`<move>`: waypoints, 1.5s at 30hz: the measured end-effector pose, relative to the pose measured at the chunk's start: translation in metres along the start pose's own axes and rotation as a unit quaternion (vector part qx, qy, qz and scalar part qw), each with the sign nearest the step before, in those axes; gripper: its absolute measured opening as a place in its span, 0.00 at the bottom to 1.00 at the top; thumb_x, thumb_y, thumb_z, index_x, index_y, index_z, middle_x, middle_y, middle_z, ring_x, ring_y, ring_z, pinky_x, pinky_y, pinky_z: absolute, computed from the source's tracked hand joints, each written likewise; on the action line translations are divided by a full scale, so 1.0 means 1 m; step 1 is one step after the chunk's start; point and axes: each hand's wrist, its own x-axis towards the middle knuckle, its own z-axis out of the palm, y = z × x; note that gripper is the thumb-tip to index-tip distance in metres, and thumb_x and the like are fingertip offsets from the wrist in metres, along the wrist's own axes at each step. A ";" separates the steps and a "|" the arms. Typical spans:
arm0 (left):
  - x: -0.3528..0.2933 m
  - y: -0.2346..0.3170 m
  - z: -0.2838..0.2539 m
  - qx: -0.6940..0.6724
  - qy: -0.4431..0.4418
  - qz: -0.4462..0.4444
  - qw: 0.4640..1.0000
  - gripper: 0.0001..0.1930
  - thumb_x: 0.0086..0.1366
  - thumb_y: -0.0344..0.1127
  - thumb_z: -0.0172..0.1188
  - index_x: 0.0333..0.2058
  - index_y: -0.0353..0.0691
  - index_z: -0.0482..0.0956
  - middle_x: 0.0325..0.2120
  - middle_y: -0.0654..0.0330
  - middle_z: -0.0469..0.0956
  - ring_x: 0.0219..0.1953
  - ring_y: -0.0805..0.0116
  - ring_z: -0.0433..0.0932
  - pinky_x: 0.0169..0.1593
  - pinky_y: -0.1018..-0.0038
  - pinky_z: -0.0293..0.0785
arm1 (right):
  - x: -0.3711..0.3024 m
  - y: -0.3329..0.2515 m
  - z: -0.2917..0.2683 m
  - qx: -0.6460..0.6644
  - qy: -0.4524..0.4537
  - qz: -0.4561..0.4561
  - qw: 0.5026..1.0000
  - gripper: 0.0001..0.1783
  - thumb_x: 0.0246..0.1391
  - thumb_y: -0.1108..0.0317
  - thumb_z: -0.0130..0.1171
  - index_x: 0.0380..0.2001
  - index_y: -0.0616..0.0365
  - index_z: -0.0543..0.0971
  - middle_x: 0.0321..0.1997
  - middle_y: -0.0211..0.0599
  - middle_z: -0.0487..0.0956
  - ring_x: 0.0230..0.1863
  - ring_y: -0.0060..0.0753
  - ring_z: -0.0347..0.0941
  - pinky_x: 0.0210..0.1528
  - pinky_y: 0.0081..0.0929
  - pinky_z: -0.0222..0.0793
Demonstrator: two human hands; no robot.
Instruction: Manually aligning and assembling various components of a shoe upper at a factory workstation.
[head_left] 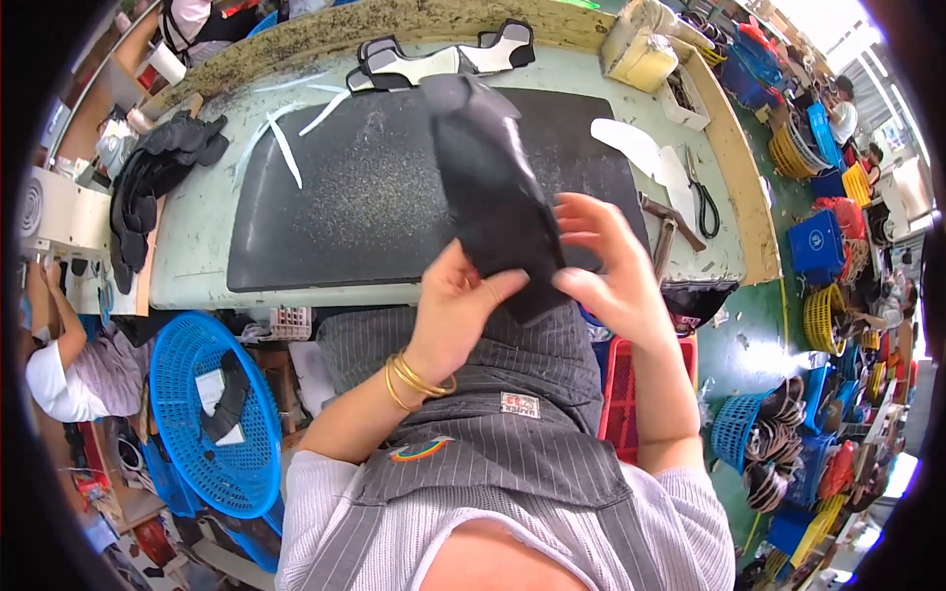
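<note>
Above the near edge of the workbench I hold up a long black shoe upper (493, 177), smooth and shiny, tilted with its far end up and partly blurred. My left hand (458, 310) grips its near left edge, thumb lying on the face and fingers curled behind. At the near right edge my right hand (611, 271) has its thumb against the piece and its bent fingers along the side. Beneath the upper lies a dark cutting mat (345, 217) strewn with pale crumbs.
White-and-black cut pieces (443, 67) lie beyond the mat. White sheets (631, 146), black-handled scissors (704, 202) and a hammer (670, 222) lie at right. Dark pieces (148, 177) are heaped at left. A blue basket (212, 473) stands lower left, a red crate (621, 394) by my right arm.
</note>
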 end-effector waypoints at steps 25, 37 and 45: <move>-0.026 0.051 -0.062 0.047 -0.007 0.028 0.998 0.18 0.52 0.20 0.65 0.44 0.35 0.78 0.40 0.62 0.81 0.42 0.73 0.77 0.50 0.74 0.72 | -0.010 0.000 0.086 0.359 -0.080 0.143 0.919 0.13 0.50 0.71 0.67 0.37 0.62 0.75 0.37 0.33 0.79 0.39 0.24 0.76 0.43 0.23 0.72; -0.026 0.051 -0.044 0.139 0.110 0.038 0.983 0.09 0.63 0.26 0.60 0.42 0.36 0.77 0.37 0.65 0.80 0.39 0.80 0.76 0.44 0.81 0.73 | -0.001 0.007 0.061 0.334 -0.001 0.088 0.938 0.10 0.57 0.72 0.60 0.41 0.63 0.78 0.37 0.30 0.80 0.35 0.16 0.75 0.37 0.16 0.74; -0.032 0.050 -0.042 0.384 0.009 0.079 0.920 0.08 0.63 0.29 0.60 0.41 0.35 0.76 0.31 0.59 0.80 0.29 0.78 0.72 0.36 0.80 0.70 | 0.016 0.008 0.042 0.312 -0.022 0.141 0.939 0.05 0.54 0.72 0.63 0.31 0.62 0.79 0.28 0.25 0.79 0.28 0.13 0.71 0.31 0.13 0.67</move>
